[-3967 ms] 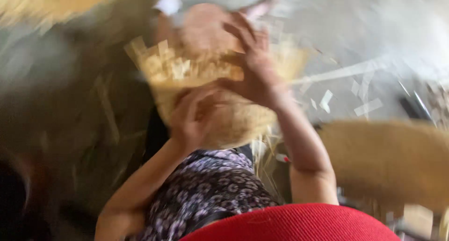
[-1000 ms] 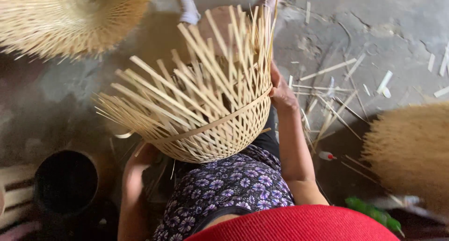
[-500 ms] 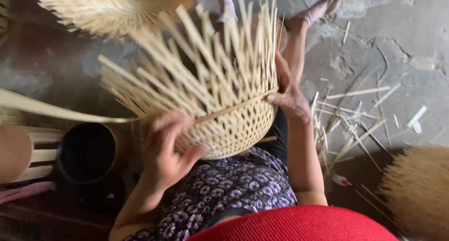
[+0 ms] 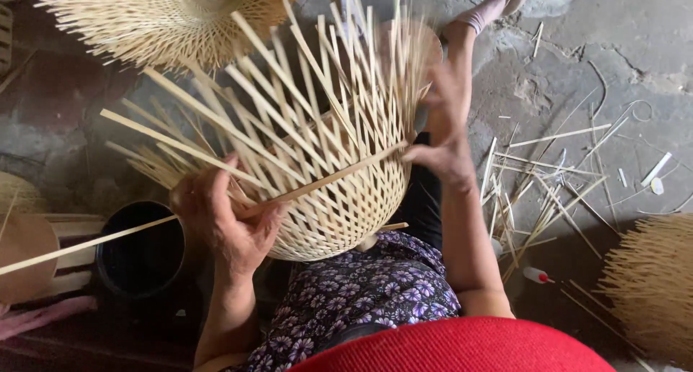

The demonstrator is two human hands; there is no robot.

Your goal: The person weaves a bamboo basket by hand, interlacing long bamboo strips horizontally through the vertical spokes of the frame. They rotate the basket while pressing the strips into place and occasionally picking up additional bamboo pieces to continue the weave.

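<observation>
The half-woven bamboo basket point(image 4: 328, 199) rests on my lap, tilted with its loose uprights fanning away from me so I can reach the rim. My left hand point(image 4: 227, 224) has its grip closed on the long flat strip point(image 4: 317, 184) that I am laying round the weave, while my right hand point(image 4: 444, 152) presses loosely curled fingers against the far side, seemingly to steady it. Cut splints point(image 4: 538, 199) lie on the floor point(image 4: 613, 47) to my right, a black pot point(image 4: 141, 253) to my left.

Basket point(image 4: 339, 199): pale split bamboo, matt, open weave. Floor point(image 4: 577, 69): rough cracked concrete. Pot point(image 4: 141, 253): black, dull.
</observation>
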